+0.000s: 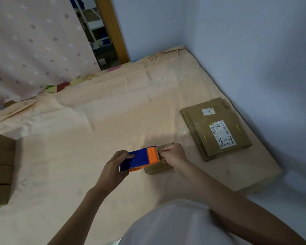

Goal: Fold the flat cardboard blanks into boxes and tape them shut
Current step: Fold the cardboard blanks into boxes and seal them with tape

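A blue and orange tape dispenser (141, 159) hovers just above a small folded cardboard box (160, 167) on the bed. My left hand (116, 167) grips the dispenser's blue body from the left. At the orange cutter end, my right hand (174, 154) pinches the tape end, fingers curled. Much of the box is hidden under the dispenser and my right hand. A stack of flat cardboard blanks (217, 128) with white shipping labels lies to the right, near the wall.
Finished brown boxes (1, 167) stand in a stack at the left edge. A peach sheet (95, 121) covers the bed. Blue walls close in the right side and far corner. A spotted curtain (34, 41) hangs at far left.
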The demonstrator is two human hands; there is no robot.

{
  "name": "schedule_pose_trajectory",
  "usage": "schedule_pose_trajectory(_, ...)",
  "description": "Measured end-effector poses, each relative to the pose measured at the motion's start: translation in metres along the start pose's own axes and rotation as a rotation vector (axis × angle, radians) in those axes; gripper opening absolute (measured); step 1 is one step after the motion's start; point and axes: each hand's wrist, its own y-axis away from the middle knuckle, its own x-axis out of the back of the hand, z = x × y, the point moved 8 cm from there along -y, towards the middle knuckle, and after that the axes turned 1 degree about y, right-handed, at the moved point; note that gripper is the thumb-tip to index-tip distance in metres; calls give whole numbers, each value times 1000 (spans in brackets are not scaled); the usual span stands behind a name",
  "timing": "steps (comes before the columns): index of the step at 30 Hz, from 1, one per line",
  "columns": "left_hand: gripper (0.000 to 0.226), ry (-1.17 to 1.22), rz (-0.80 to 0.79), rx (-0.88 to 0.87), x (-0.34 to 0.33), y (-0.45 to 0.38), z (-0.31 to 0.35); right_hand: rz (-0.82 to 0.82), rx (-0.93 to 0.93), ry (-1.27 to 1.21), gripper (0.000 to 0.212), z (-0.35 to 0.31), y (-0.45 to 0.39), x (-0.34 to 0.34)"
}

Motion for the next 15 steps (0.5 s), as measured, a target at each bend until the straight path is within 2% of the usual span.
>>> schedule_pose_trajectory(3,78,-76,-49,-28,1,-4,2,29,16,111,17,-1,0,0)
schedule_pose_trajectory(8,71,-121,-93,4,0,-10,-3,31,25,203,26,-3,0,-4)
schedule_pose_trajectory(15,74,-152,-106,-17,1,-12,-3,60,19,243,18,-2,-1,1)
